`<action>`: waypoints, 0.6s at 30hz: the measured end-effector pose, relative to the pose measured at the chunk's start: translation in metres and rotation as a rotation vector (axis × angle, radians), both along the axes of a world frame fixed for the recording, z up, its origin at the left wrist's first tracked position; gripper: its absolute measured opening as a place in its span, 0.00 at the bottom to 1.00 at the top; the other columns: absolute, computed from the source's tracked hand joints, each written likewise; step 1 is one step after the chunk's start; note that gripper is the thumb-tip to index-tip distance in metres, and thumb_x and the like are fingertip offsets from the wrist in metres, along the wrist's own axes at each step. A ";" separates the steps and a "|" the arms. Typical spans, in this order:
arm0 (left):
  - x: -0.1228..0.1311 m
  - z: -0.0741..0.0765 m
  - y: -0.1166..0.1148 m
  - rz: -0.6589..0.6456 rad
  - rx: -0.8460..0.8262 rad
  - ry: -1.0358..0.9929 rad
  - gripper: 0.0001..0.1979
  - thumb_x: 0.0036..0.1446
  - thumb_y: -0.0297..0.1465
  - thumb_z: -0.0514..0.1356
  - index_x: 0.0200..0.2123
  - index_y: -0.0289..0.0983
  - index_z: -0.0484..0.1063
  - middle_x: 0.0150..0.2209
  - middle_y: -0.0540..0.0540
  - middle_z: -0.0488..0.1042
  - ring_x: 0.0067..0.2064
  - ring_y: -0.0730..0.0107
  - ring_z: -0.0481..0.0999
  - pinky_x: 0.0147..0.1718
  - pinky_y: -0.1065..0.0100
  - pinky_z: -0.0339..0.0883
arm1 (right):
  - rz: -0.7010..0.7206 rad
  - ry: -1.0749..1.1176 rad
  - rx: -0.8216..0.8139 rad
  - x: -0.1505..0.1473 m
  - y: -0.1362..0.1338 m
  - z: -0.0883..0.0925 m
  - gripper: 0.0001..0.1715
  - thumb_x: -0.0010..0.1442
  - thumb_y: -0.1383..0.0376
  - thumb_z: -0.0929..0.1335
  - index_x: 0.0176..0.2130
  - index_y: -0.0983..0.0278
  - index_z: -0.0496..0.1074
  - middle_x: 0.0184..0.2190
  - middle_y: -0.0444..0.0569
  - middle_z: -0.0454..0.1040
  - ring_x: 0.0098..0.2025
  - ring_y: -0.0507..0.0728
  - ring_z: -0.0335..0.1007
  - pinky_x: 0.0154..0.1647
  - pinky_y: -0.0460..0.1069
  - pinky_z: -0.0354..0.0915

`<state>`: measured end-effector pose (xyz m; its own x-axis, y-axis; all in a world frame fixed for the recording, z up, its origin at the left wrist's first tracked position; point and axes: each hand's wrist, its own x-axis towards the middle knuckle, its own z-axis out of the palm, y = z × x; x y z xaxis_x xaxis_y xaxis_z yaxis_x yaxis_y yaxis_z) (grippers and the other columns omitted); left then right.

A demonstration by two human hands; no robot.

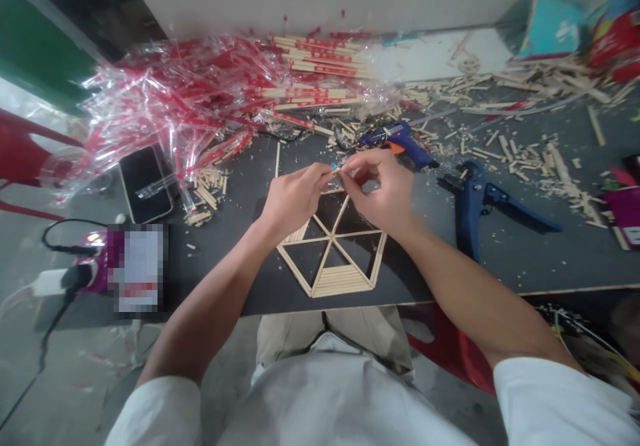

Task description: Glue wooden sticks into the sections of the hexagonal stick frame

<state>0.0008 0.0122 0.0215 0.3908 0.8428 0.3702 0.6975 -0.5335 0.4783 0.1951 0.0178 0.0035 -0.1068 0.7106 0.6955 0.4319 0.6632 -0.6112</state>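
My left hand (296, 196) and my right hand (381, 189) meet above the far side of a wooden stick frame, both closed in a pinch. Between their fingertips is a small pale stick piece (337, 171) with a bit of blue beside it; its full shape is mostly hidden by the fingers. Below lies the hexagonal stick frame (331, 238), flat on the dark table, with spokes crossing at its middle. Rows of sticks fill part of its near section and part of its left section. My hands cover some of the far edge.
A blue glue gun (400, 141) lies beyond my right hand, and a blue hand cutter (473, 209) to the right. Wrapped chopsticks (325, 56) and red-and-clear wrappers (200, 79) heap at the back. Stick offcuts (555, 166) scatter rightward. Phone (146, 185) and purple power strip (100, 259) sit left.
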 end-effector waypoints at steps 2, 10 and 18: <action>0.000 0.001 0.000 0.012 0.000 0.023 0.15 0.75 0.33 0.50 0.49 0.38 0.76 0.36 0.47 0.84 0.35 0.70 0.83 0.33 0.71 0.68 | -0.027 -0.019 -0.006 0.001 0.000 0.000 0.07 0.68 0.59 0.71 0.43 0.57 0.69 0.35 0.43 0.79 0.27 0.51 0.75 0.31 0.49 0.72; 0.004 0.007 -0.003 0.032 -0.071 0.095 0.15 0.75 0.33 0.49 0.50 0.38 0.76 0.38 0.45 0.85 0.38 0.67 0.84 0.34 0.70 0.69 | -0.049 -0.058 -0.009 0.001 -0.001 0.006 0.08 0.67 0.59 0.72 0.41 0.57 0.68 0.33 0.42 0.80 0.24 0.51 0.74 0.30 0.49 0.71; 0.006 0.005 -0.004 0.026 -0.121 0.082 0.15 0.76 0.34 0.49 0.49 0.38 0.75 0.38 0.43 0.84 0.37 0.66 0.84 0.34 0.69 0.69 | -0.001 -0.056 -0.055 0.002 0.002 0.006 0.16 0.67 0.56 0.72 0.36 0.56 0.61 0.33 0.42 0.80 0.19 0.50 0.64 0.25 0.51 0.68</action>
<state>0.0064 0.0087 0.0270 0.3935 0.8894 0.2327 0.7497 -0.4569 0.4788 0.1974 0.0199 0.0096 -0.1434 0.7478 0.6482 0.4674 0.6285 -0.6217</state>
